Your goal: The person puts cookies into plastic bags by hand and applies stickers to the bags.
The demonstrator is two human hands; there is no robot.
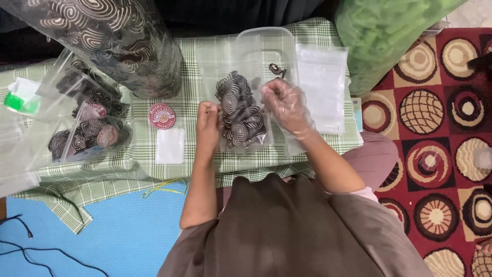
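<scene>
Between both hands, the pouch (pixel 241 110) stands lengthwise, mouth away.

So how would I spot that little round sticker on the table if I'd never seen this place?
Start at the green checked cloth over the low table. Left of the person's left hand lies a small blank white packet; the round red sticker sits just above it. It is the only loose red disc, not inside a bag.
</scene>
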